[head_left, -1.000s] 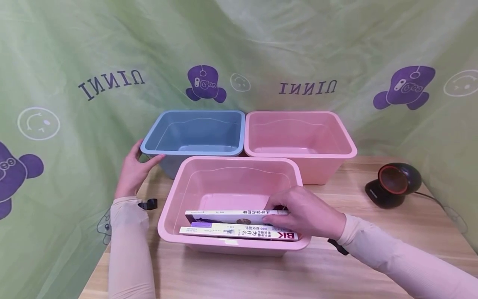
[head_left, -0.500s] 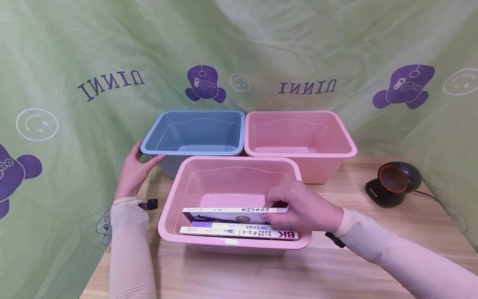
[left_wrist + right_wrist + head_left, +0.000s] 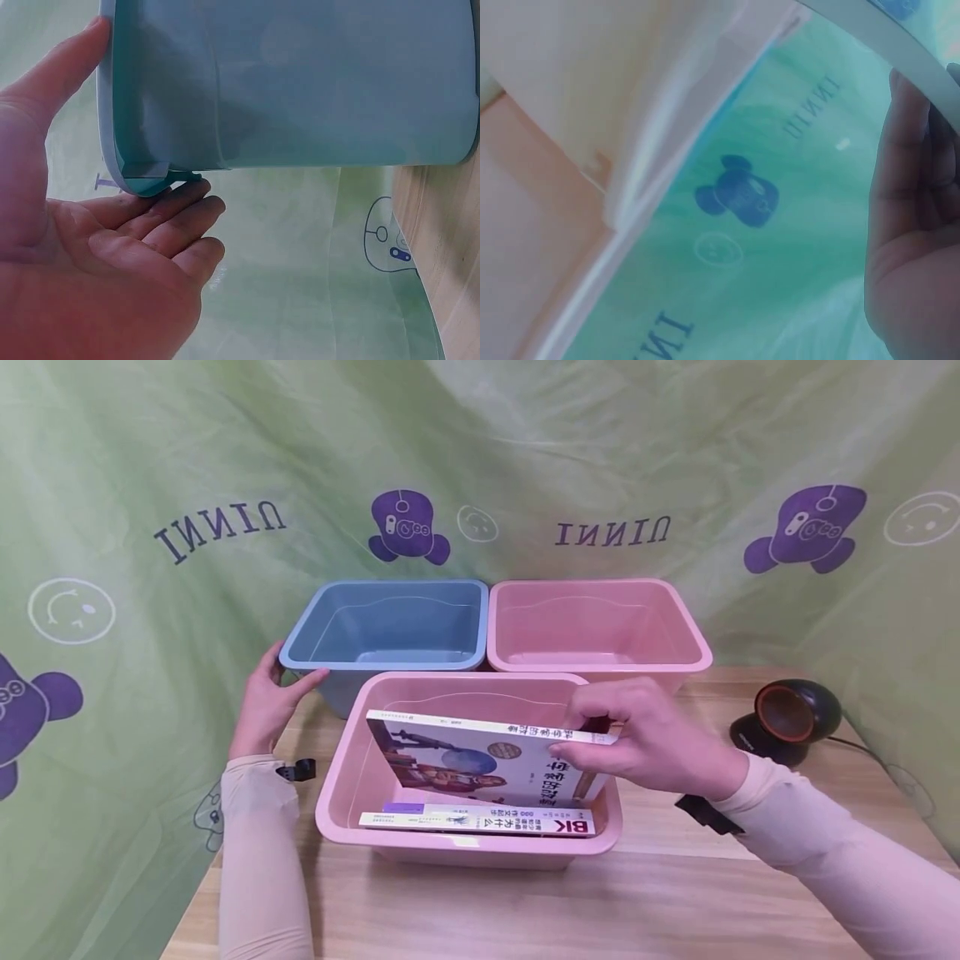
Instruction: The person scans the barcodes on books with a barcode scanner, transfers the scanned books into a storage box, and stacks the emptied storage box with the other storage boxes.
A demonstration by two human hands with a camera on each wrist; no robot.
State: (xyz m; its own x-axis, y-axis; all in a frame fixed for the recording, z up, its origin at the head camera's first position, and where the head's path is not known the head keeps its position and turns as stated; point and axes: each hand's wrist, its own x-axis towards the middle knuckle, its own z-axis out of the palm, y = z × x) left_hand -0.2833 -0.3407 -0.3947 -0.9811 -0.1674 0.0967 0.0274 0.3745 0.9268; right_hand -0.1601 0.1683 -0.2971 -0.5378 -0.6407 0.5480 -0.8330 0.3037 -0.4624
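Note:
My right hand (image 3: 645, 735) pinches the spine end of a book (image 3: 457, 760) with a white spine and an illustrated cover. The book stands tilted, partly raised out of the front pink bin (image 3: 345, 777). Two more books, a white-and-purple one (image 3: 405, 807) and one with a red BK mark (image 3: 480, 824), stand against that bin's near wall. In the right wrist view, the held book's edge (image 3: 900, 56) runs by my fingers (image 3: 904, 150). My left hand (image 3: 266, 706) rests at the left front corner of the blue bin (image 3: 300, 82), its thumb touching the rim and its fingers loosely extended beside it.
Behind, another pink bin (image 3: 600, 618) stands right of the blue one. A black round-headed device (image 3: 787, 718) with a cable sits at the right of the wooden table (image 3: 675, 893). Green printed curtain (image 3: 525, 443) hangs behind and at the sides.
The right hand has lifted the rear book upward out of the front pink bin, so more of its cover shows. The left hand has stayed at the blue bin's corner.

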